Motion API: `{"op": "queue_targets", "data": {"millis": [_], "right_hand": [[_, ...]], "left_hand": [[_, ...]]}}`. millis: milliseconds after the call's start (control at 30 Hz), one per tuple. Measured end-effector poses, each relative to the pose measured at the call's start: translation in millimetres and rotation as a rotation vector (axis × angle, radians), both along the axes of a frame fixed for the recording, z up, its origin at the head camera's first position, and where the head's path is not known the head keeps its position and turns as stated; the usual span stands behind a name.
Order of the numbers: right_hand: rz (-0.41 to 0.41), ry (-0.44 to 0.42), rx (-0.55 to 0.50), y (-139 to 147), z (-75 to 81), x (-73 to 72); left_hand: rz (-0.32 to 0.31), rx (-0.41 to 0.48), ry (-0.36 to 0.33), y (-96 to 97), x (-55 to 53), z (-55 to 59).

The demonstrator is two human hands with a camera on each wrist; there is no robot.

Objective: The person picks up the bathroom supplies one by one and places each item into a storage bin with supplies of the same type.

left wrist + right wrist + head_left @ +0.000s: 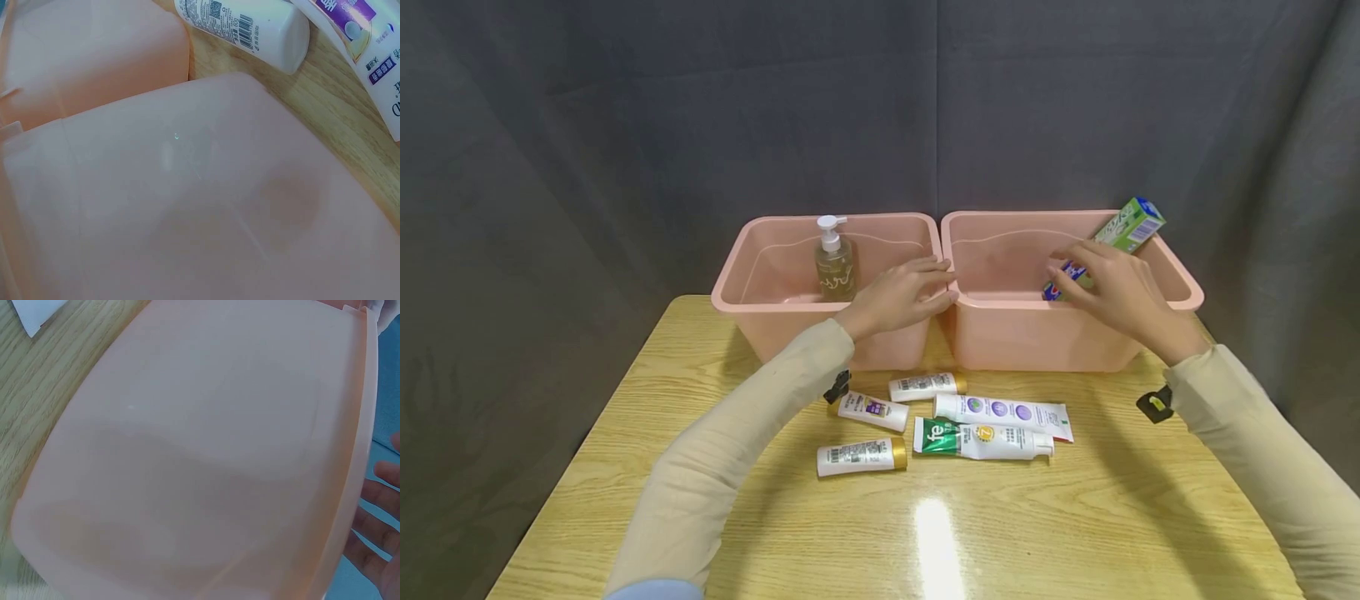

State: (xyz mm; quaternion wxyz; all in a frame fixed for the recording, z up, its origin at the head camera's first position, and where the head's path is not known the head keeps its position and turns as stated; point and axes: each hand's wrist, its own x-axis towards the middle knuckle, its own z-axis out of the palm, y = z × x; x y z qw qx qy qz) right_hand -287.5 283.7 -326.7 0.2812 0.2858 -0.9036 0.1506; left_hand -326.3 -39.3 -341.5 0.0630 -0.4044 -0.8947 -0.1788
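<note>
My left hand [904, 293] reaches over the left pink bin [827, 307], its extended fingertips at the rims where the two bins meet. Inside that bin a pump bottle [835, 271] of greenish liquid stands upright. Above the front of the right pink bin [1037, 333] is my right hand [1112, 287]; in the right wrist view its fingers [378, 528] are loosely spread beyond the rim. A green and blue toothpaste box [1129, 227] leans inside, its upper end over the back right rim. The right hand covers the box's middle; whether they touch is unclear. The left wrist view does not show the left hand.
On the wooden table before the bins lie a white and green toothpaste tube [992, 442], a white tube with purple circles [1007, 412], a purple-labelled white tube [872, 410], and two gold-capped white bottles [857, 457]. A dark curtain [775, 108] hangs behind.
</note>
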Motion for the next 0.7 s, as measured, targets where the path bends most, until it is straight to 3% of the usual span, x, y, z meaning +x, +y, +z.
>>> {"op": "queue_targets", "data": {"millis": [333,700], "right_hand": [[0.03,0.083,-0.002,-0.5,0.2,3.2],[0.016,0.069,0.012,-1.3,-2.1,8.6]], "left_hand": [[0.003,-0.009,-0.003,-0.2,0.6,1.2],[0.003,-0.005,-0.004,0.7,0.0,0.1]]}}
